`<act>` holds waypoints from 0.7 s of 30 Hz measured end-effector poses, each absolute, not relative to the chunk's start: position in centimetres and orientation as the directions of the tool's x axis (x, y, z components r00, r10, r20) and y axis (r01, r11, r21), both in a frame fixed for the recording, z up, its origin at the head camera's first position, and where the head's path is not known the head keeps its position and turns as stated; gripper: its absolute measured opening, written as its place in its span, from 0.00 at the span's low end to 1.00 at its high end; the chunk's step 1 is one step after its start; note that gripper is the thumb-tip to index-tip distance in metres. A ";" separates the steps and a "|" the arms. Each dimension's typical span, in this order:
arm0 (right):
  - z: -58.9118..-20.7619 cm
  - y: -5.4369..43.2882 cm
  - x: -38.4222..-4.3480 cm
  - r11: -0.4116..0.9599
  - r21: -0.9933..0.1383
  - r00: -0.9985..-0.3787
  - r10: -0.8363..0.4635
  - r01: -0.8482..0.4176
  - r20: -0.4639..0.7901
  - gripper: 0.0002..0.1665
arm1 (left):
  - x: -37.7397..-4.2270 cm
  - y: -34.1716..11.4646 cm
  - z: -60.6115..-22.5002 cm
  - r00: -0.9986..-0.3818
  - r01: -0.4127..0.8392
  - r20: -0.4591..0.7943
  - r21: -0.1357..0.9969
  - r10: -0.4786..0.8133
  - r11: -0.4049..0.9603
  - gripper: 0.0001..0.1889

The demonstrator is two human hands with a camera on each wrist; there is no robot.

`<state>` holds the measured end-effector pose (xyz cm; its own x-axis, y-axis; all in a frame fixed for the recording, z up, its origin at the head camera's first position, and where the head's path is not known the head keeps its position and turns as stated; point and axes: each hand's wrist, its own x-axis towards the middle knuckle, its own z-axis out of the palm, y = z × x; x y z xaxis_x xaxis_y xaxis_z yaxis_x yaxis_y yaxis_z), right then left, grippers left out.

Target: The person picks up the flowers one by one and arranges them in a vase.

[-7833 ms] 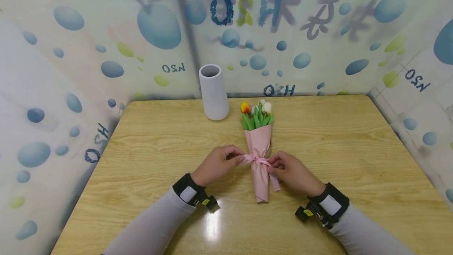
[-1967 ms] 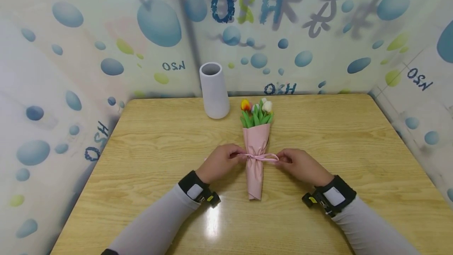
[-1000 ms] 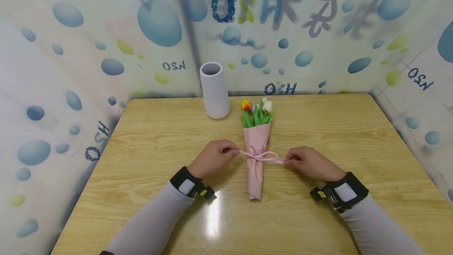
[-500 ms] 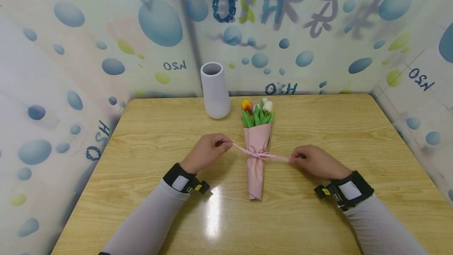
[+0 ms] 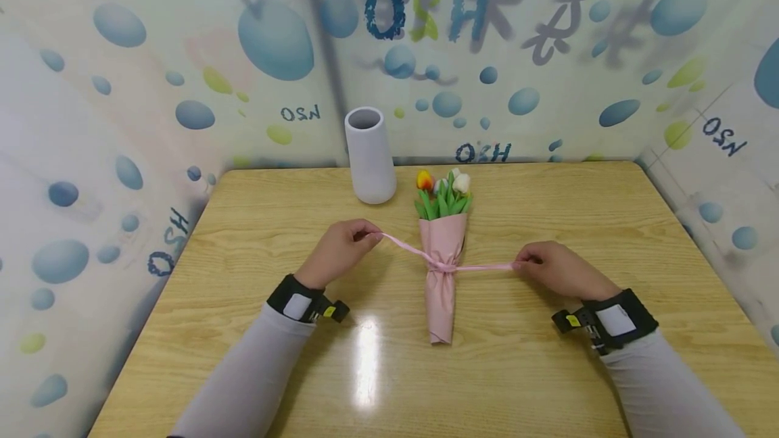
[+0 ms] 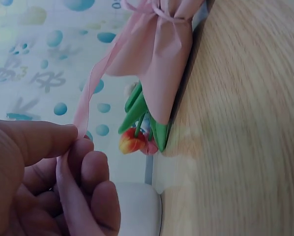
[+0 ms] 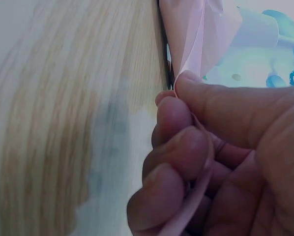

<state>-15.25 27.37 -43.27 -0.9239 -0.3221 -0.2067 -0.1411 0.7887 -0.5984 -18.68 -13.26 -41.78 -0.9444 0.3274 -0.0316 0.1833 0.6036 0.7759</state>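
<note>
A bouquet of tulips (image 5: 444,235) in pink wrapping paper lies on the table, blossoms pointing toward the back wall. Around its waist runs a pink ribbon (image 5: 483,267), bunched at a knot on the front of the paper. My left hand (image 5: 341,252) pinches one ribbon end between thumb and forefinger, up and left of the knot; in the left wrist view the ribbon tail (image 6: 71,196) trails across the curled fingers. On the other side my right hand (image 5: 562,269) pinches the opposite end, and that length stretches nearly straight from the knot.
A white vase (image 5: 371,161) stands upright at the back of the wooden table (image 5: 243,235), left of the blossoms. Behind the table's rear edge rises a wall covering (image 5: 274,39) printed with blue and green drops.
Both hands have drawn apart, the left toward the upper left and the right outward. The loop seen beside the knot has vanished, and the ribbon ends now reach farther out. The bouquet stays put.
</note>
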 end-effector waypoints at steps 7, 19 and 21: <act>-43.3 27.6 -15.4 0.787 -0.606 -0.920 -0.314 -0.115 -0.234 0.09 | -18.9 -14.7 -41.9 -0.949 0.177 -0.040 0.751 0.312 0.636 0.13; -43.5 27.7 -15.6 0.793 -0.602 -0.922 -0.299 -0.096 -0.246 0.09 | -18.4 -18.8 -42.7 -0.959 0.128 -0.091 0.703 0.267 0.700 0.13; -43.5 27.8 -15.6 0.796 -0.598 -0.923 -0.293 -0.092 -0.248 0.09 | -18.4 -19.4 -43.0 -0.960 0.121 -0.099 0.698 0.262 0.706 0.13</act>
